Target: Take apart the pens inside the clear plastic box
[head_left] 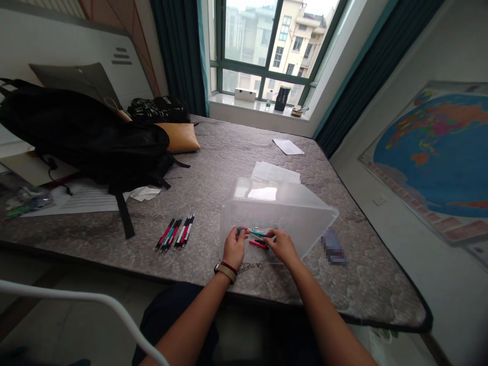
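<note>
A translucent plastic box [278,216] lies on its side, its open side toward me, and both hands are at its opening. My right hand [282,246] pinches a slim teal pen barrel [257,234], which points left toward the other hand. My left hand [234,248], wearing a watch and a red band on the wrist, is closed with a small teal pen part [239,230] at its fingertips. Below the barrel lie red pen parts [258,244] and a dark piece, partly covered by my right fingers. Several assembled pens [175,234] rest side by side to the left.
On the left, a black backpack [95,137] sits with its straps trailing over the mattress-like surface [206,173]. Behind it is a tan pouch [179,137]. Paper sheets [276,172] lie beyond the box. A blurred bluish item [333,246] is at right.
</note>
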The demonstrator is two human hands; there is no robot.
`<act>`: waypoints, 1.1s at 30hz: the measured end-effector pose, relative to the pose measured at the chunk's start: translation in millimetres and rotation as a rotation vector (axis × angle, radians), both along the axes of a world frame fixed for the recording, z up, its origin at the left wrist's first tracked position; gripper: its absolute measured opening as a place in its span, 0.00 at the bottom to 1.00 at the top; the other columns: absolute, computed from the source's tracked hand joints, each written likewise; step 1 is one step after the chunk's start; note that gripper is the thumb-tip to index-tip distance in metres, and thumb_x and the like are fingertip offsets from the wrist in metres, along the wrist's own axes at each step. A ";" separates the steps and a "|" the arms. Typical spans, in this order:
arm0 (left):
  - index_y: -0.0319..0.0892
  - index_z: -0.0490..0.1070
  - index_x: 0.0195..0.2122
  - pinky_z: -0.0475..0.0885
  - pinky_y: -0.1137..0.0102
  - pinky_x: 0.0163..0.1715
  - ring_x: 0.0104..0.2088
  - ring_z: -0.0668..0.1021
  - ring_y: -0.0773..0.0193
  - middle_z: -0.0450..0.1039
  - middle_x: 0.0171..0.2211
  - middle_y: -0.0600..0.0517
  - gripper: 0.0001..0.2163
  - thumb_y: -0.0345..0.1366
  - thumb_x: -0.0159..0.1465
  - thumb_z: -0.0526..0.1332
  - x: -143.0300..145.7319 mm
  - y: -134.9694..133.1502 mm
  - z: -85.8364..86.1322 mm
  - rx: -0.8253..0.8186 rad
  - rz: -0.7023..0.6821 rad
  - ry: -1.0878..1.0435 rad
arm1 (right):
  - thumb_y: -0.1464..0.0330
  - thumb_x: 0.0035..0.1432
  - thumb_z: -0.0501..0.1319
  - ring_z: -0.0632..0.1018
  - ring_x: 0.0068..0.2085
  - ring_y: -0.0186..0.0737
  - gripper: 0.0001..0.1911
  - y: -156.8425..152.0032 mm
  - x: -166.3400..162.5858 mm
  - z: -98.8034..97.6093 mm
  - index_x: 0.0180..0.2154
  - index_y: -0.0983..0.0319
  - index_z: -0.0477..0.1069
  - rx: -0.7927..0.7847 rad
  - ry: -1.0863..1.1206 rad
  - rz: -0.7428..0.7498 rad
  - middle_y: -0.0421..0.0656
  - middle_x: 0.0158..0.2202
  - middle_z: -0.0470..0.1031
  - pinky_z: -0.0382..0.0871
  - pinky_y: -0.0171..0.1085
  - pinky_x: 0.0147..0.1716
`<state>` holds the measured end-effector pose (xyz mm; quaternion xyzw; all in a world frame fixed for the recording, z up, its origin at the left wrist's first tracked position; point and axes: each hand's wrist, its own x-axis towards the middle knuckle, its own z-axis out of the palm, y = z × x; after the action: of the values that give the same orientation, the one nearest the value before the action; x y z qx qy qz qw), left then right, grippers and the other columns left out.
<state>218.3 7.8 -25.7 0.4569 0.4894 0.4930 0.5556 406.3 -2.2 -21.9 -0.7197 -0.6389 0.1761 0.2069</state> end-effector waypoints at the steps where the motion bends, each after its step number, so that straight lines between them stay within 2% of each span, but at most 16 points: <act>1: 0.40 0.70 0.39 0.73 0.66 0.41 0.40 0.80 0.59 0.78 0.39 0.45 0.14 0.46 0.65 0.56 0.1 0.2 -0.4 0.015 0.005 -0.003 | 0.62 0.57 0.62 0.77 0.38 0.41 0.09 2.0 -5.8 -1.0 0.36 0.61 0.75 -0.003 -0.027 0.021 0.45 0.38 0.76 0.67 0.37 0.40; 3: 0.40 0.69 0.39 0.73 0.65 0.43 0.40 0.80 0.60 0.78 0.37 0.45 0.13 0.45 0.65 0.56 0.5 0.2 -1.5 0.054 0.008 -0.008 | 0.61 0.58 0.62 0.77 0.40 0.42 0.10 6.0 -19.9 -1.5 0.37 0.61 0.75 -0.024 -0.080 0.064 0.46 0.40 0.76 0.66 0.36 0.40; 6: 0.40 0.70 0.39 0.74 0.64 0.44 0.39 0.80 0.60 0.77 0.36 0.46 0.12 0.44 0.65 0.56 0.9 0.6 -4.1 0.094 0.012 -0.010 | 0.66 0.60 0.60 0.77 0.41 0.42 0.07 12.9 -36.3 -1.7 0.36 0.61 0.75 -0.085 -0.183 0.112 0.48 0.40 0.77 0.64 0.35 0.40; 11: 0.40 0.70 0.39 0.74 0.64 0.42 0.38 0.80 0.60 0.77 0.35 0.47 0.13 0.46 0.65 0.56 1.7 2.2 -8.0 0.103 0.026 0.012 | 0.69 0.64 0.54 0.78 0.41 0.44 0.12 27.7 -41.6 -6.8 0.36 0.62 0.76 -0.128 -0.292 0.134 0.50 0.39 0.78 0.63 0.36 0.39; 16: 0.41 0.68 0.39 0.74 0.67 0.38 0.34 0.80 0.62 0.77 0.33 0.48 0.14 0.48 0.66 0.54 3.3 1.2 -5.6 0.055 0.026 -0.004 | 0.72 0.61 0.56 0.78 0.42 0.46 0.10 42.4 -41.7 -13.4 0.39 0.61 0.76 -0.177 -0.258 0.158 0.51 0.40 0.79 0.63 0.36 0.39; 20: 0.41 0.67 0.39 0.73 0.69 0.34 0.32 0.80 0.63 0.77 0.33 0.48 0.16 0.49 0.66 0.54 3.5 1.7 -3.6 0.013 0.031 -0.021 | 0.72 0.61 0.56 0.78 0.43 0.45 0.10 47.6 -39.3 -17.7 0.40 0.62 0.75 -0.133 -0.177 0.164 0.50 0.40 0.79 0.64 0.36 0.40; 24: 0.41 0.67 0.40 0.71 0.71 0.33 0.30 0.78 0.66 0.75 0.31 0.50 0.15 0.48 0.67 0.53 2.4 3.7 -4.9 0.043 0.034 0.024 | 0.74 0.60 0.55 0.77 0.45 0.43 0.11 48.4 -28.0 -16.7 0.41 0.64 0.75 -0.012 -0.055 0.210 0.50 0.41 0.78 0.64 0.37 0.46; 27: 0.41 0.69 0.39 0.68 0.73 0.30 0.27 0.73 0.67 0.72 0.27 0.54 0.14 0.46 0.66 0.53 0.2 4.2 -6.9 0.070 0.047 0.181 | 0.72 0.59 0.57 0.77 0.42 0.43 0.10 49.1 -17.8 -11.3 0.40 0.64 0.76 0.016 0.090 0.129 0.48 0.40 0.79 0.66 0.39 0.46; 30: 0.41 0.71 0.34 0.66 0.73 0.32 0.30 0.73 0.66 0.71 0.27 0.54 0.13 0.45 0.65 0.55 -1.4 3.6 -7.7 0.111 0.054 0.302 | 0.67 0.56 0.60 0.77 0.37 0.41 0.10 47.5 -12.1 -5.2 0.38 0.65 0.76 0.005 0.400 0.032 0.47 0.37 0.79 0.68 0.40 0.41; 33: 0.40 0.72 0.33 0.66 0.73 0.33 0.31 0.72 0.65 0.72 0.28 0.53 0.14 0.46 0.64 0.57 -1.0 2.1 -5.9 0.140 0.013 0.301 | 0.60 0.52 0.64 0.76 0.33 0.39 0.16 39.3 -14.6 -1.9 0.39 0.65 0.74 -0.028 0.825 -0.030 0.44 0.34 0.77 0.69 0.37 0.33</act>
<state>217.4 10.0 -31.6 0.5598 0.5345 0.4555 0.4398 391.7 37.1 -23.7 -0.6006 -0.4894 0.4555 0.4384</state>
